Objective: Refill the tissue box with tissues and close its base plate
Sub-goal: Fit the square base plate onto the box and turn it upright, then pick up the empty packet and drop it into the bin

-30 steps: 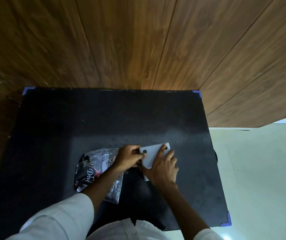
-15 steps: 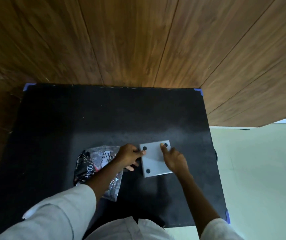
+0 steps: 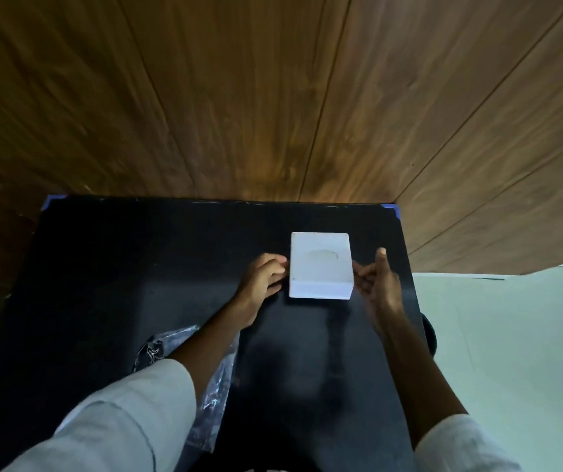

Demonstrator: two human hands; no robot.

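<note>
White rectangular plastic tissue box [image 3: 321, 265] upright on black desk [image 3: 137, 267]

Left hand [image 3: 262, 280] and right hand [image 3: 379, 280] flank it; fingers loosely curled, fingertips touching its sides, apparently steadying; base plate underneath, unseen.

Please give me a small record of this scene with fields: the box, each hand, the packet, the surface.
box: white tissue box, oval opening facing up, resting on the table
left hand: fingertips at the box's left side
right hand: fingertips at its right side, index finger raised
packet: crinkled plastic packet near the person, partly under the left forearm
surface: black table
</note>
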